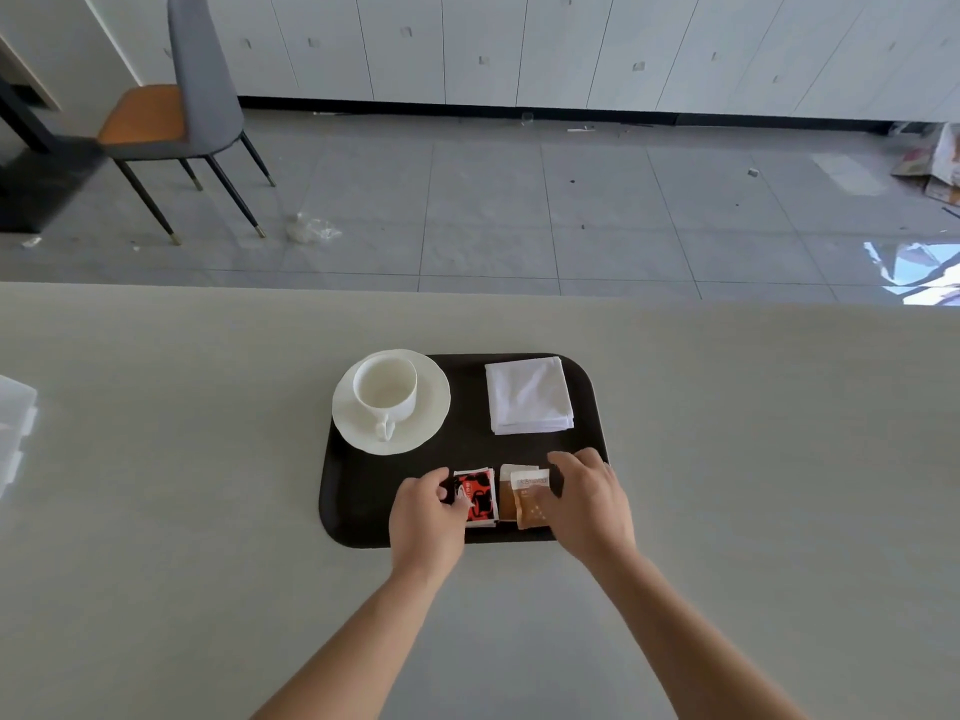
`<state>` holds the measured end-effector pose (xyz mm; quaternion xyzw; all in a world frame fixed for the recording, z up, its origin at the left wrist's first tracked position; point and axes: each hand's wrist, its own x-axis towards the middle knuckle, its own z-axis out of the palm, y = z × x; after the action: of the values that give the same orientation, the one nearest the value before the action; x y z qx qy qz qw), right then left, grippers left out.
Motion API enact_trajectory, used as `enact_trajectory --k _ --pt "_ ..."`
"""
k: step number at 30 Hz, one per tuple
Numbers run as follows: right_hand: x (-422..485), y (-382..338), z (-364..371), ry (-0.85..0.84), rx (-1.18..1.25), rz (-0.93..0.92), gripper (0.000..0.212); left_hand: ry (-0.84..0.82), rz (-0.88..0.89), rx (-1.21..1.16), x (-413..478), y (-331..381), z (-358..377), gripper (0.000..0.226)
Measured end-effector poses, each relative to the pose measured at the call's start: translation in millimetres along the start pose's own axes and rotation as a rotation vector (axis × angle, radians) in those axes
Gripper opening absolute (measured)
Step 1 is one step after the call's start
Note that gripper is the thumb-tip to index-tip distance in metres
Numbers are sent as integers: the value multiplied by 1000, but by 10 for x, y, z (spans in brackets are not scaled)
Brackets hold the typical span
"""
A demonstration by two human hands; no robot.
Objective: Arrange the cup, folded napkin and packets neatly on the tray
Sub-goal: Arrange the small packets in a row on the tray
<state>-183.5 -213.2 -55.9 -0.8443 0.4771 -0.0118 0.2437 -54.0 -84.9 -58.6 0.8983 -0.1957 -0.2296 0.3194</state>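
A black tray (462,449) lies on the pale table. On its far left a white cup (385,388) stands on a white saucer (415,433) that overhangs the tray's left rim. A folded white napkin (529,394) lies at the far right. Near the front edge, red-and-black packets (478,493) lie beside brown packets (525,496). My left hand (426,517) pinches the red packets from the left. My right hand (589,504) holds the brown packets from the right, fingers curled on their edge.
The table (182,459) stretches wide on both sides of the tray. A clear plastic box (13,428) sits at the table's left edge. Beyond the far edge are a tiled floor and a grey chair (192,101).
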Motion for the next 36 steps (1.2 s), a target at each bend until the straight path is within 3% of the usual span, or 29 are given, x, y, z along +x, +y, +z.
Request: enact_trajectory --k 3,16,26,36 --pt "37 -2 -23 -83 -60 13 46 1 14 43 23 41 15 43" --pt "162 -213 58 -155 -75 -5 33 -15 25 104 79 70 38 40" --pt "216 -119 114 -94 79 -27 14 -2 51 131 71 71 68 39" --pt "230 -171 129 -64 127 -46 16 6 46 111 52 30 65 42"
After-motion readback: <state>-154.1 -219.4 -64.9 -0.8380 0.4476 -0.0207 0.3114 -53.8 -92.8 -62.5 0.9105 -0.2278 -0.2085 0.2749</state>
